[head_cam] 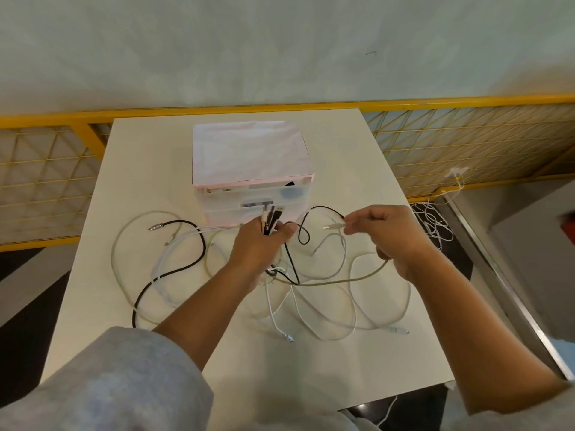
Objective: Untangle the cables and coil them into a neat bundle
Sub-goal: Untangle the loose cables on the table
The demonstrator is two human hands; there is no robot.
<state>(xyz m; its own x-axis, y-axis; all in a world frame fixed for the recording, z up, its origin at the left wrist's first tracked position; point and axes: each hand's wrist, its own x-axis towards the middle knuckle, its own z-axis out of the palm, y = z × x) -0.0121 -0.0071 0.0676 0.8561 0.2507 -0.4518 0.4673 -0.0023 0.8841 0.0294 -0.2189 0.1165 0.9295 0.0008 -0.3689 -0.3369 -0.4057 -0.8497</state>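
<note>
Several white, grey and black cables [323, 306] lie in loose, crossing loops on the white table [124, 181]. My left hand [264, 241] is raised over the middle of the tangle and grips a bunch of cable ends [272, 217], plugs pointing up. My right hand [385, 231] pinches the plug end of a grey cable [334, 226] between thumb and fingers; that cable [357, 278] runs back under the wrist. A black cable [174, 272] curves off to the left.
A pink and clear plastic drawer box [252, 169] stands just behind my hands at the table's middle. A yellow mesh fence [466, 141] runs behind the table. More white cable [435, 222] lies on the floor to the right.
</note>
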